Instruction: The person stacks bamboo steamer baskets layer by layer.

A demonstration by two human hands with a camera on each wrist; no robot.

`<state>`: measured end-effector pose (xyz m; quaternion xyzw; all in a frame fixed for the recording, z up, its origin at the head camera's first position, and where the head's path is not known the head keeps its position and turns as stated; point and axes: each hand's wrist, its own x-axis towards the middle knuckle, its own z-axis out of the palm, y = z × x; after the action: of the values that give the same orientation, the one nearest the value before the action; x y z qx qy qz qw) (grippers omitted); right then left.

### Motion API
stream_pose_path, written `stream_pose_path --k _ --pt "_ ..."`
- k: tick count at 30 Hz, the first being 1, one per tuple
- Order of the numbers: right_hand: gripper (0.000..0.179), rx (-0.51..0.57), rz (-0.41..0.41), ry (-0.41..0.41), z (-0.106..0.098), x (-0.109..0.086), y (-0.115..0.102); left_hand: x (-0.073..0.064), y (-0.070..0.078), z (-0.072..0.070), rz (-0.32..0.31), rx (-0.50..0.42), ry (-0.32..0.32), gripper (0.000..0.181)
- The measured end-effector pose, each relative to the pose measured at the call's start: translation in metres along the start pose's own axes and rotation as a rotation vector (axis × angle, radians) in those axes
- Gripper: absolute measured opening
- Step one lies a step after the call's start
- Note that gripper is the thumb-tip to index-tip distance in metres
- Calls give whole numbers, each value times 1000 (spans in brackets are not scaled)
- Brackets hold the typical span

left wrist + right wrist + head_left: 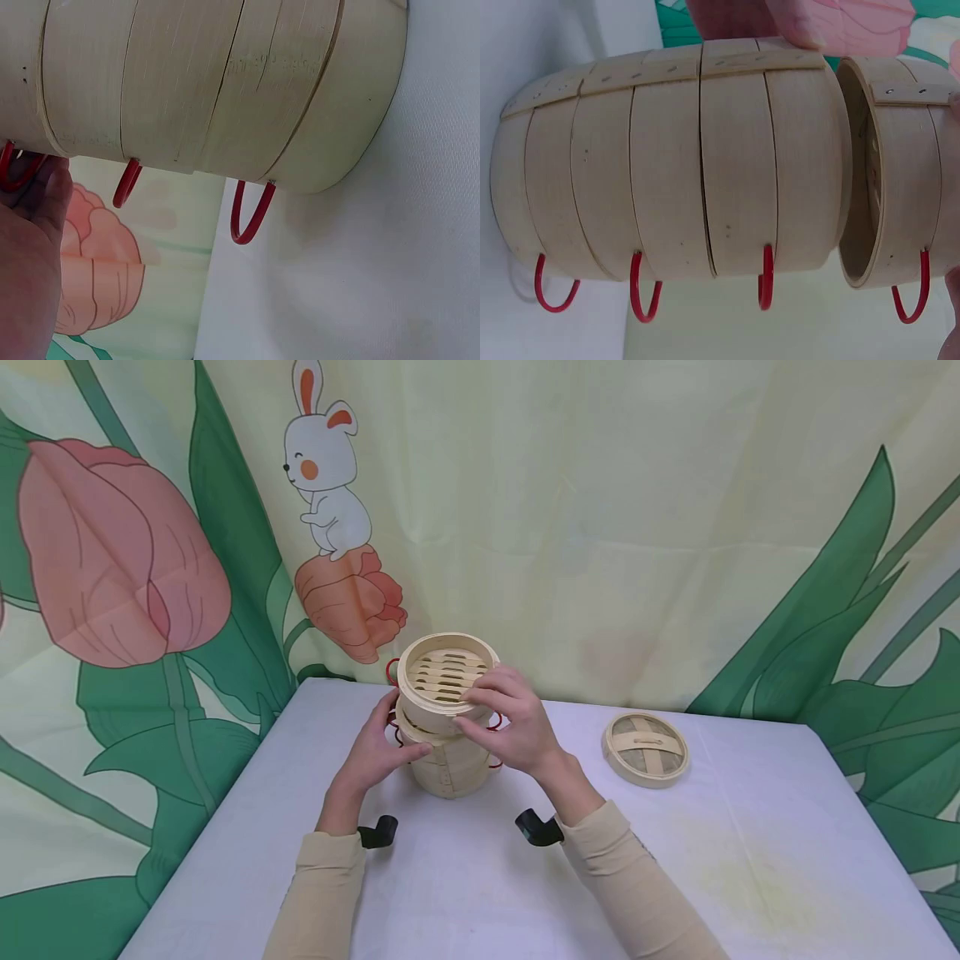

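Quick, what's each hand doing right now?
Left hand: closed, holding the stack of round, pale bamboo steamer baskets.
Right hand: closed, pinching the round, pale bamboo top basket.

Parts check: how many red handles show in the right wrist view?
4: the top tier has one handle; the stack below has a bottom handle, middle handle and upper handle. Others may be hidden.
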<state>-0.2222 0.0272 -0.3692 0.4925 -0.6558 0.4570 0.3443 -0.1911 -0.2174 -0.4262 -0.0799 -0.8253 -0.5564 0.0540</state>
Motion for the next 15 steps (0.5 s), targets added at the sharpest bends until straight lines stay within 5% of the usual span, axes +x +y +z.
stream_pose_path --k 5,15 --pt "25 0 -17 -19 6 2 -2 -1 1 0 -37 9 5 108" --pt "24 -58 13 -81 15 1 -6 0 0 -1 1 -25 -4 111"
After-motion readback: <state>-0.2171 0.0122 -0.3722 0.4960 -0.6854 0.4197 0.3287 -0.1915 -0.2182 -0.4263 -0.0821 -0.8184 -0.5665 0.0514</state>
